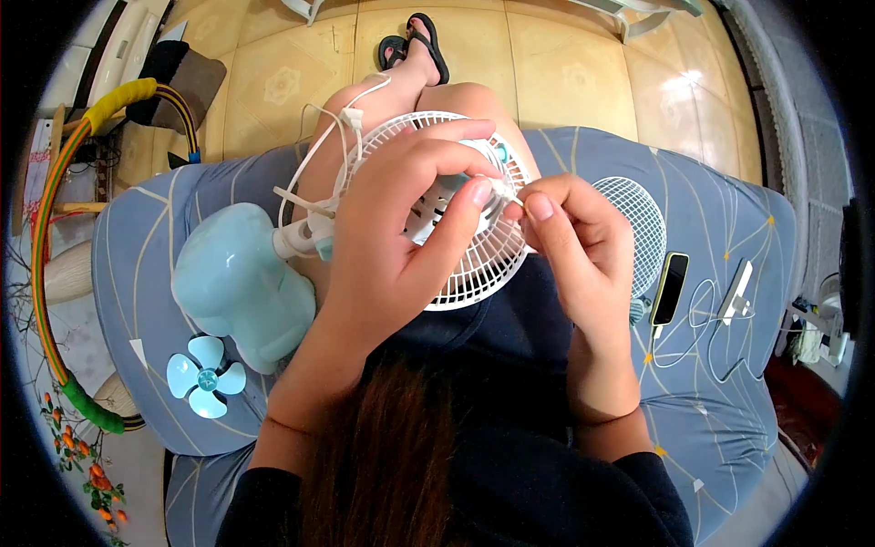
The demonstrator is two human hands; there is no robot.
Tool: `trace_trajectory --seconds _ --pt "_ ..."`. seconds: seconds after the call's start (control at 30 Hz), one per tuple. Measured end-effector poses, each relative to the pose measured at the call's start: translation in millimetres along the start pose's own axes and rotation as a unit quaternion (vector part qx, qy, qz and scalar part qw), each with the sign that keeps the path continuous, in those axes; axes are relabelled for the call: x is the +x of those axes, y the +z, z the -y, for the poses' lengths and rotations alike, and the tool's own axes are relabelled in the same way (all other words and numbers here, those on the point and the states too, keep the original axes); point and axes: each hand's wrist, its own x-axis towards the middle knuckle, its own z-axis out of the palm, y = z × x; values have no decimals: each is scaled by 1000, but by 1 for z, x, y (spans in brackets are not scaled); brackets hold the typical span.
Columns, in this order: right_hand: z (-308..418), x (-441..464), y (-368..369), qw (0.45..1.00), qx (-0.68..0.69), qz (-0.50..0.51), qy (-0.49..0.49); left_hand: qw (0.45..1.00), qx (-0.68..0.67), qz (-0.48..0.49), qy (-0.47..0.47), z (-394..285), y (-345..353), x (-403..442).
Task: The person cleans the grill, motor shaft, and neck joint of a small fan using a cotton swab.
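A small desk fan lies across my lap, its white rear grille (pixel 469 283) facing up and its light blue base (pixel 232 273) tilted to the left. Above the grille my left hand (pixel 392 210) curls, thumb and fingertips closed around one end of a small white piece (pixel 500 188). My right hand (pixel 583 242) pinches the other end of that piece between thumb and forefinger. What exactly the piece is, I cannot make out. A white power cord (pixel 310 150) with its plug (pixel 351 118) rests over my leg beside the grille. My left hand hides part of the fan's centre.
A light blue fan blade (pixel 207 377) lies on the patterned sofa cover (pixel 146 301) at left. To the right are a light blue front grille (pixel 636 223), a phone (pixel 671 288) on a cable and a white power strip (pixel 736 292). A striped hoop (pixel 41 264) stands at far left.
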Motion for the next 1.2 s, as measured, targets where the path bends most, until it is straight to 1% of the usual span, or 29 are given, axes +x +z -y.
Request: trace_trajectory --seconds 0.07,0.17,0.27,0.47,0.67,0.97,1.07,1.2 --pt "0 1 3 1000 -3 -20 -16 1000 -1 -2 2 0 0 -1" --pt "-5 1 -1 997 -55 -15 -53 1000 -1 -1 -8 -2 0 0" --pt "-6 3 -1 994 -69 -26 -85 1000 -7 -3 0 0 1 -1" --pt "-7 1 1 998 -31 -34 -52 1000 -3 -2 9 2 1 0" --pt "-6 1 1 997 -52 -33 -56 1000 -1 -3 16 0 1 1" --pt "-5 2 2 999 -37 -3 -27 999 35 4 34 -1 -1 2" --pt "-9 4 4 995 -58 -23 -82 999 37 1 37 -1 -1 3" --pt "-7 3 2 997 -44 -12 -56 998 41 5 40 -1 -1 3"
